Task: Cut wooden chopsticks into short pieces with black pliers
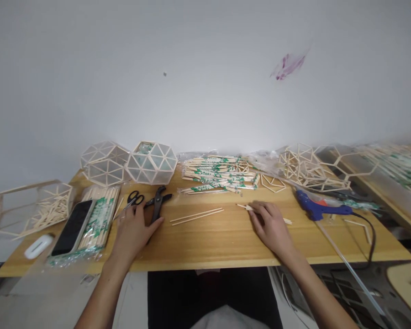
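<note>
My left hand (133,228) lies on the table, thumb stretched out and fingers apart. Its fingertips reach the black-handled scissors (135,197), and the thumb is beside the dark pliers (157,201), partly covering their lower end. My right hand (269,226) is closed over thin wooden sticks, probably chopsticks (287,221); their ends stick out on both sides and the middle is hidden. Between my hands lie two loose chopsticks (197,216). A blue glue gun (317,206) rests to the right, with a long glue stick (349,265) beneath it.
Wrapped chopsticks (219,173) are piled at the back. Geometric stick frames (106,171) stand back left; bare frames (304,167) lie back right. At left are a phone (72,228), a white case (39,246) and a frame (51,210) holding short sticks. A cable (373,237) curves at right.
</note>
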The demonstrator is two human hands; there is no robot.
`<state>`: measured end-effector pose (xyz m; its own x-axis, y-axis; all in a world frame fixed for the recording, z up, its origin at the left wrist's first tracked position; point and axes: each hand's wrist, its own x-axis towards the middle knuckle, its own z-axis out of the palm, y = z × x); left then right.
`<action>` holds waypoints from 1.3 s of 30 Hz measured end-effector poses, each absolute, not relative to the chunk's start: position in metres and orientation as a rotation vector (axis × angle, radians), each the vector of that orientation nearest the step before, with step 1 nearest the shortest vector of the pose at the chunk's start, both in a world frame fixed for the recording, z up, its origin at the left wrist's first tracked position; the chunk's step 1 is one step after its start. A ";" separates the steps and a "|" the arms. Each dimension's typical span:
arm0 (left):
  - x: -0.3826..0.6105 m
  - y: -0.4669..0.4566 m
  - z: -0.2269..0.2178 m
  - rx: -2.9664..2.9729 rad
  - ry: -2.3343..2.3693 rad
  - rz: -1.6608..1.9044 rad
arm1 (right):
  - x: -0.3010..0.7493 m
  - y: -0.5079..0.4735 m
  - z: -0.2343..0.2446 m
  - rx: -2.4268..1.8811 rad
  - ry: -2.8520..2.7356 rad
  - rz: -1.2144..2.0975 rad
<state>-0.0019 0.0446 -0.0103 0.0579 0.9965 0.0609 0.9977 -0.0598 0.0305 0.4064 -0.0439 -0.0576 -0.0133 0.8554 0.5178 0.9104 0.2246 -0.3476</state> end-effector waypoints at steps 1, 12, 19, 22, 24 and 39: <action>-0.001 0.044 -0.009 -2.270 -2.146 -0.078 | 0.407 -0.044 -0.058 -1.621 -1.863 -0.119; -0.010 0.023 0.002 -2.221 -2.174 0.039 | 0.410 -0.043 -0.059 -1.595 -1.887 -0.110; -0.050 0.045 0.014 -1.784 -2.478 -0.057 | 0.410 -0.042 -0.059 -1.596 -1.882 -0.123; -0.055 0.052 0.012 -1.800 -2.587 0.038 | 0.411 -0.041 -0.062 -1.595 -1.878 -0.125; -0.055 0.052 0.010 -1.797 -2.629 0.040 | 0.411 -0.042 -0.062 -1.604 -1.874 -0.114; -0.053 0.057 -0.007 -1.831 -2.594 -0.074 | 0.410 -0.042 -0.059 -1.617 -1.857 -0.065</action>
<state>-0.0530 0.0566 -0.0073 -0.3349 0.9423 -0.0012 0.9407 0.3344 0.0577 0.4105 -0.0423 -0.0591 -0.0120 0.8638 0.5037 0.8968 0.2321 -0.3767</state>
